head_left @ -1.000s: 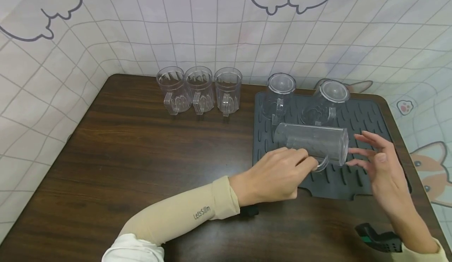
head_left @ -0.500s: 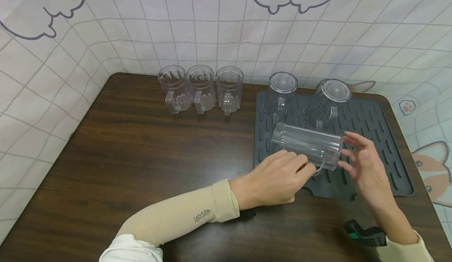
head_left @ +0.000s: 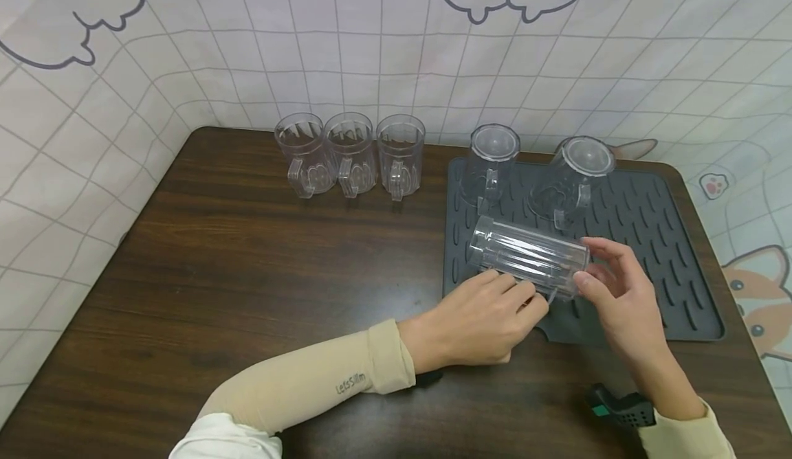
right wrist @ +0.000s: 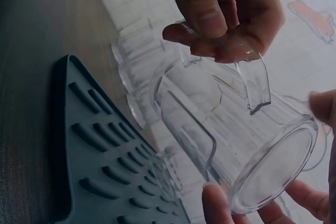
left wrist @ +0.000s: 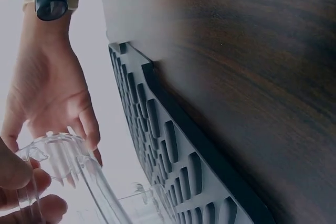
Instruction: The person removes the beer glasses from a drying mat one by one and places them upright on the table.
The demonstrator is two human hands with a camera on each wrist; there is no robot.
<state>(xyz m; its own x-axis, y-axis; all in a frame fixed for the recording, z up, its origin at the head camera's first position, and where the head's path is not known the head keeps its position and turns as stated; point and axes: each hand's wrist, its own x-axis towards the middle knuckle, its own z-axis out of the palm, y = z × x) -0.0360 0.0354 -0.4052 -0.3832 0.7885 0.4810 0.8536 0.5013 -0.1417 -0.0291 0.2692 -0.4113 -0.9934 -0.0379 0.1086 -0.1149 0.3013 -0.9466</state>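
Observation:
A clear mug (head_left: pixel 526 253) lies sideways in the air above the dark grey ribbed mat (head_left: pixel 674 294). Its handle (right wrist: pixel 254 85) is gripped by my left hand (head_left: pixel 482 321), with the thumb and fingertips around it in the right wrist view. My right hand (head_left: pixel 625 301) holds the mug's right end, thumb on the near side and fingers reaching around the far side. In the right wrist view, fingertips (right wrist: pixel 215 203) touch the edge of that round end. Two more clear mugs, one on the left (head_left: pixel 491 163) and one on the right (head_left: pixel 572 170), stand upside down on the mat.
Three clear mugs stand upright in a row at the back of the brown table (head_left: pixel 247 273): left (head_left: pixel 303 153), middle (head_left: pixel 351 153) and right (head_left: pixel 401 153). A white grid-patterned sheet (head_left: pixel 346 40) rises behind the table. The wrist camera (head_left: pixel 621 407) sits beside my right forearm.
My right hand has moved left from beside the mug, and its thumb and fingers have closed on the mug's right end. The mug has shifted slightly left and tilted, its right end lower in view.

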